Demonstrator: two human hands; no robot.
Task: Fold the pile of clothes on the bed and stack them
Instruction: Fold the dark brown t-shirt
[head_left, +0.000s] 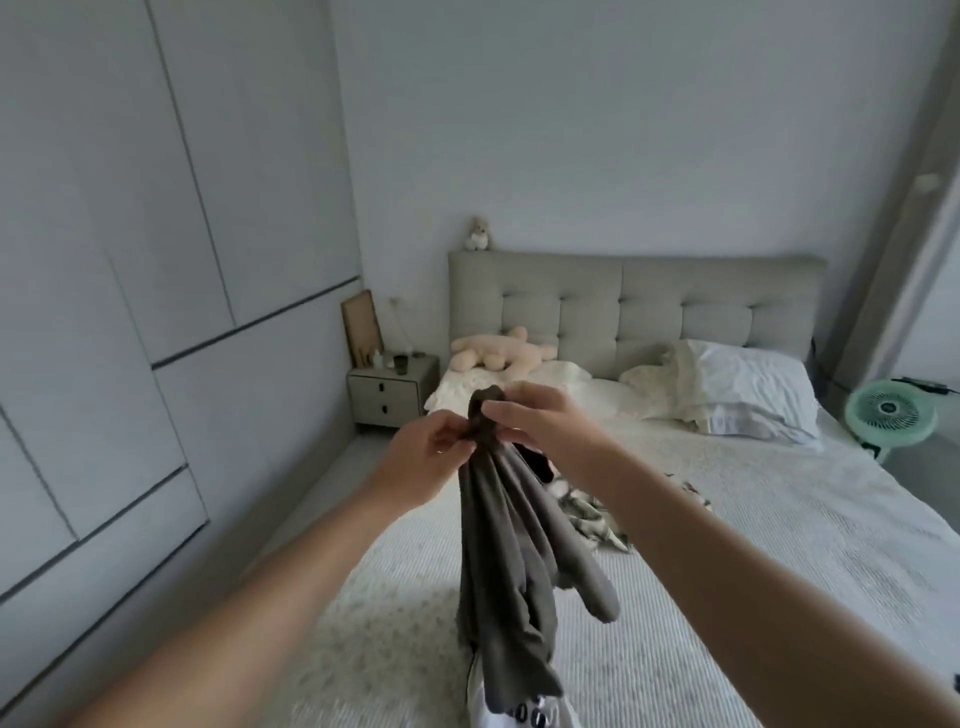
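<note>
Progress: early. Left hand (423, 457) and right hand (535, 421) each pinch the top of a grey garment (506, 530), held bunched above the bed (779, 519). Crumpled clothes (592, 512) lie at 3 o'clock of it, unfolded. No stack visible; most work looks undone.

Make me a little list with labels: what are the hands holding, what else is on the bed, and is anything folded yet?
held: grey garment, hanging bunched above the bed
left hand: pinches the garment's top edge
right hand: grips the same top edge, close beside the left
on the bed: patterned clothes lying crumpled, pillows, plush toy
near edge: a white garment partly hidden under the grey one
folded stack: none in view
beside the bed: nightstand, green fan
</note>
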